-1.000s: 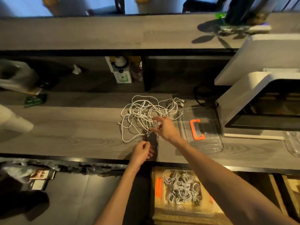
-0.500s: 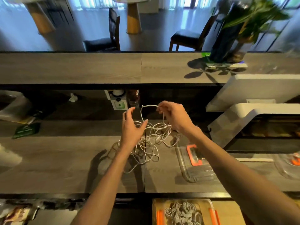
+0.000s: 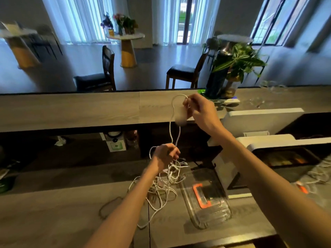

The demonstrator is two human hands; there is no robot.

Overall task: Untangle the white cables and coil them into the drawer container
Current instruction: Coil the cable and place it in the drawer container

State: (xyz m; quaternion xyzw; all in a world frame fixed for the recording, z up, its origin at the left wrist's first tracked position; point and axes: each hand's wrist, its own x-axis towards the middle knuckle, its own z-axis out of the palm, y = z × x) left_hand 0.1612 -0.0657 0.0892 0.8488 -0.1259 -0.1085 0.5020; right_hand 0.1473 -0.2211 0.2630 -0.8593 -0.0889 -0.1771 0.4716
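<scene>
Holding one white cable (image 3: pixel 171 126) up between both hands, we stand at a grey wooden counter (image 3: pixel 53 208). Our right hand (image 3: pixel 200 111) is raised over the upper shelf (image 3: pixel 71 111), with thumb and fingers pinched together on the top of a loop of that cable. Two strands hang down from the loop to our left hand (image 3: pixel 165 154), which is lower and has its fingers curled around them. Below the left hand the rest of the white cables (image 3: pixel 161 187) lies in a loose tangle on the counter, some strands lifted off the surface. Just to the right of the tangle rests a clear plastic lid (image 3: pixel 206 199) with an orange handle (image 3: pixel 201 196). A white machine (image 3: pixel 265 122) stands at the right, and a potted plant (image 3: pixel 234 65) sits on the upper shelf.
</scene>
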